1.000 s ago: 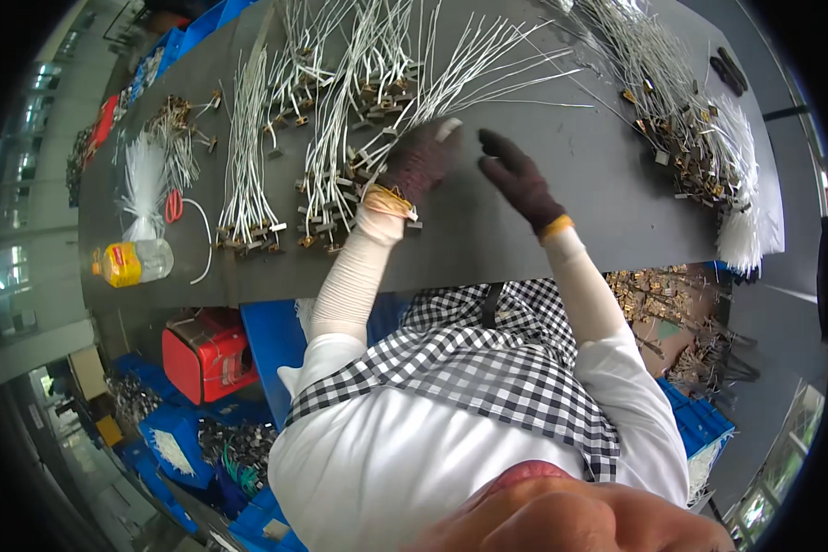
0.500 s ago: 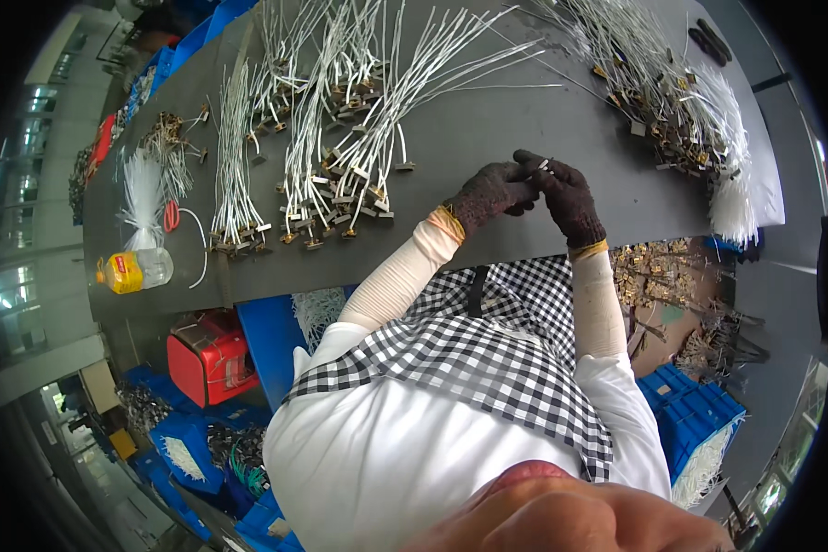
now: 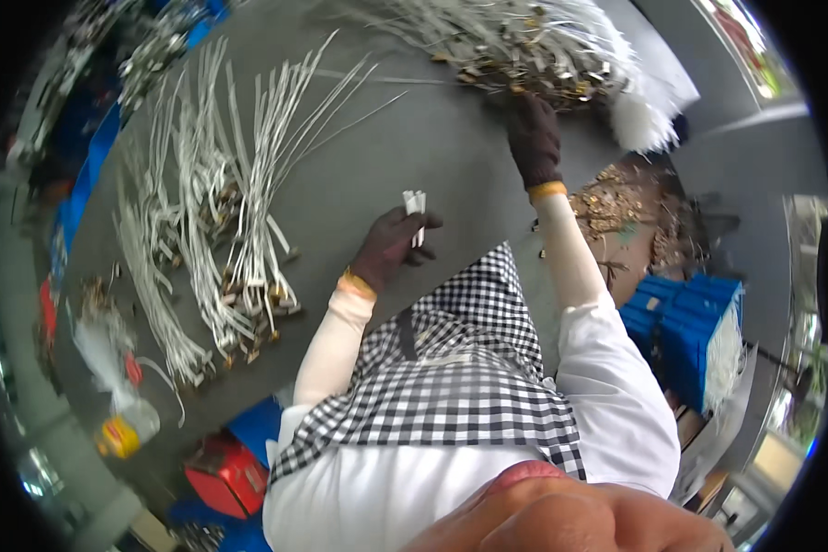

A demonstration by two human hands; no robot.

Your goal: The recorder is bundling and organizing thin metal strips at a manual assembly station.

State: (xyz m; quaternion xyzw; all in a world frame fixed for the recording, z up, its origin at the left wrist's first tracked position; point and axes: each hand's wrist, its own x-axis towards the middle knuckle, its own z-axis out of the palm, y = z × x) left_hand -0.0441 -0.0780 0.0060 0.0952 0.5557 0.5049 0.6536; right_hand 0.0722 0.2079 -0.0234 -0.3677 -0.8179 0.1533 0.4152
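Note:
My left hand [image 3: 388, 248], in a dark knit glove, is closed round a few short white tubes [image 3: 415, 204] whose ends stick up past the thumb. Stretched out to the far right, my right hand [image 3: 534, 143] in a matching glove touches the near edge of a heap of white wires with small brassy metal ends [image 3: 561, 66]. Its fingertips are blurred and sunk among those ends, so what they grip is hidden. Left of my left hand, bundles of white wires [image 3: 259, 198] with metal pieces at their near ends lie in rows on the grey table [image 3: 359, 152].
A bundle of white strips [image 3: 642, 124] lies at the heap's right edge. Near the table's left end are a cut plastic bottle [image 3: 124, 431] and red-handled scissors [image 3: 134, 370]. A red case [image 3: 227, 477] and blue crates [image 3: 681, 322] stand below. Brassy parts [image 3: 607, 202] lie at right.
My hands have come apart: the right has reached away to the heap, the left stays back with the white tubes. The whole view has swung, shifting the table's things left.

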